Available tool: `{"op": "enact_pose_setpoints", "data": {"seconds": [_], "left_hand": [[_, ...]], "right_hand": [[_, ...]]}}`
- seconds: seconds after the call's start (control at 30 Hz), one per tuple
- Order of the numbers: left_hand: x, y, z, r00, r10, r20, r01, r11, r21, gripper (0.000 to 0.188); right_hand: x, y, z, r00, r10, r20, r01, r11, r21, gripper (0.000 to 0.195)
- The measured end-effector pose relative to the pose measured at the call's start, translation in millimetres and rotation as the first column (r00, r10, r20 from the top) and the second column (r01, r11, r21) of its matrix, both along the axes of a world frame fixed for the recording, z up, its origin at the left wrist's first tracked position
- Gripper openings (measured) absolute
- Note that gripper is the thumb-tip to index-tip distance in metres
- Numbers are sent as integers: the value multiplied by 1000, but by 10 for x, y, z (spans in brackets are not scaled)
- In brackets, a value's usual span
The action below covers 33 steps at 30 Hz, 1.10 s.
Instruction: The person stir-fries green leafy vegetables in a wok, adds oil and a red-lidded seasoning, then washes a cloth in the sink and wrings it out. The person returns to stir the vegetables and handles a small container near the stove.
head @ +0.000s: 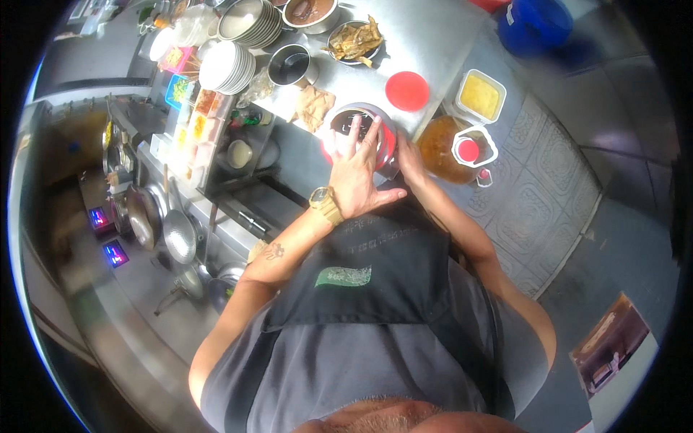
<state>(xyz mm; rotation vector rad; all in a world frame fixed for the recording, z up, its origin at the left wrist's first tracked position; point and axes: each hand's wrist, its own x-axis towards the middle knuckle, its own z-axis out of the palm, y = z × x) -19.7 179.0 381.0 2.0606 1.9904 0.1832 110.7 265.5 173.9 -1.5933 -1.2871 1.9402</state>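
Note:
At the edge of a steel worktop [427, 32] stands a round tub [346, 122] with a dark interior and red around its rim. My left hand [354, 173], a tan watch at its wrist, is spread over the tub, fingertips at its opening. Whether it touches the contents cannot be told. My right hand [410, 159] lies along the tub's right side, its fingers partly hidden. A red round lid [407, 91] lies flat just behind the tub. To the left of the tub is a crumpled brown cloth or paper [314, 105].
Stacked plates [227, 67], a steel pot [289, 65] and a bowl of dried brown food [354, 42] stand behind. At right are a large jug of amber liquid [446, 151] and a container of yellow food [481, 96]. Woks [181, 235] sit at left.

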Motion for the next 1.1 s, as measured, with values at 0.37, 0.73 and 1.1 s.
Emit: {"op": "enact_pose_setpoints", "data": {"seconds": [0.37,0.73,1.1], "left_hand": [[-588,-217,213,-628,132,767,-301,867,-396,97],[-789,-569,145,-564,34,825,-457,820,-346,94],[-954,-1030,-228,-601,20,799,-627,608,-487,85]], "right_hand": [[152,299,-213,973,-79,217,-23,903,430,54],[149,1745,-976,742,-146,655,-157,911,381,53],[129,1019,881,989,-138,56,55,688,723,32]]}}
